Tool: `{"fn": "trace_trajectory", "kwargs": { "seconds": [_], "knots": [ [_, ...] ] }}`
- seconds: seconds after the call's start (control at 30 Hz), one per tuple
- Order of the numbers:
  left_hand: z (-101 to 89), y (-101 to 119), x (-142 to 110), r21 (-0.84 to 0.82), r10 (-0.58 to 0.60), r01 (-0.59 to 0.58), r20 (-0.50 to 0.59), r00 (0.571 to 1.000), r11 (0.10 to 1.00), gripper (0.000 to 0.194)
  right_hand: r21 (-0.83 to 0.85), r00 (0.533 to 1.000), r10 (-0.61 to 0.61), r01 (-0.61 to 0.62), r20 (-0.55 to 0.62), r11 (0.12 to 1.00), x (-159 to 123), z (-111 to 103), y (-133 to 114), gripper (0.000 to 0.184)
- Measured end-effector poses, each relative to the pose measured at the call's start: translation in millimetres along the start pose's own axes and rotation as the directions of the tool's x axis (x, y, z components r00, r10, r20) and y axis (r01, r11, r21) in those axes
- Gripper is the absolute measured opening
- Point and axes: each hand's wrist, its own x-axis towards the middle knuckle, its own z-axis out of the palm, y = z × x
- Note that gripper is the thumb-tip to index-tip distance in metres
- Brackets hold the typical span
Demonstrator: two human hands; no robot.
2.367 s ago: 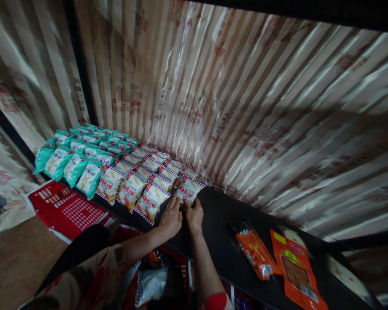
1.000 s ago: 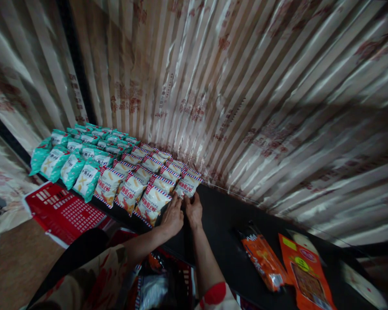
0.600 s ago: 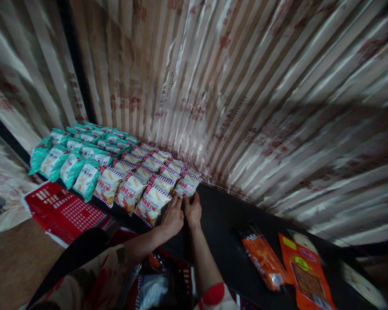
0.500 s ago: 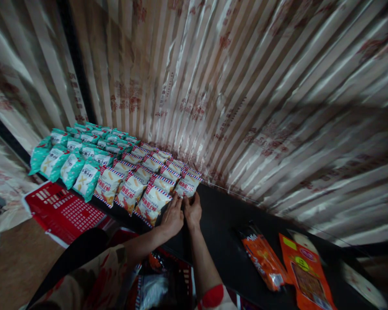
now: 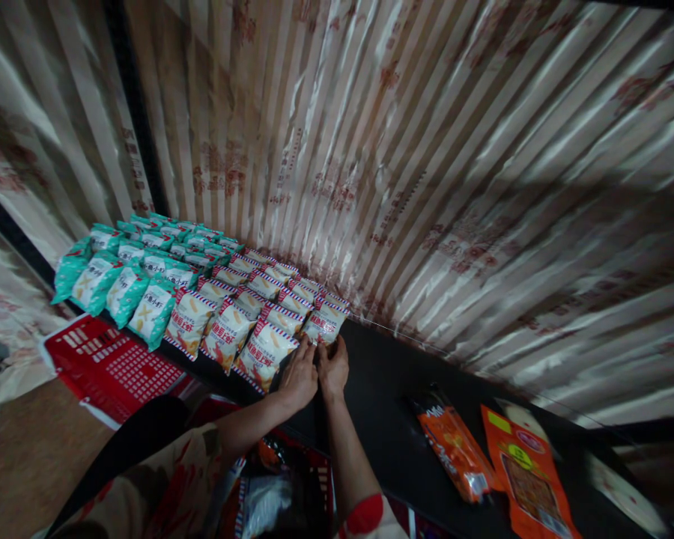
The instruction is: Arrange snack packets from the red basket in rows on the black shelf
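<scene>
Okay, so both hands, left (image 5: pixel 302 378) and right (image 5: pixel 333 368), have fingers at the bottom edge of a white snack bag (image 5: pixel 324 320) at the right end of its rows on the black shelf (image 5: pixel 371 374). Can't tell if either's actually pinching it. Red Chinese print on it, last character looks like 虾. Teal bags (image 5: pixel 152 311) seem to read 小鱼小虾. Lettering on the orange packets (image 5: pixel 454 449) is too blurry.

"小鱼小虾" on teal-and-white pillow-shaped plastic bags (image 5: pixel 151 313) at left, red Chinese characters including "上" on cream striped-edge plastic bags (image 5: pixel 265 355) beside them, blurred lettering on flat orange-and-black plastic packet (image 5: pixel 454 448), flat orange pouch (image 5: pixel 531 479), far pleated beige sheeting (image 5: pixel 337 135).
</scene>
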Motion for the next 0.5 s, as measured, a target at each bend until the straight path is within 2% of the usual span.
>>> {"fn": "trace_trajectory", "kwargs": {
  "seconds": [0.23,0.5],
  "knots": [
    [0.3,1,-8,0.020,0.017,-0.017,0.004,1.000,1.000,0.057,-0.036,0.996,-0.037,0.034,-0.078,0.999,-13,-3,-2,0.057],
    [0.4,2,-24,0.078,-0.004,0.003,0.020,1.000,0.997,0.051,-0.002,0.996,-0.069,0.069,-0.063,0.998,-33,-9,1,0.044]
  ]
}}
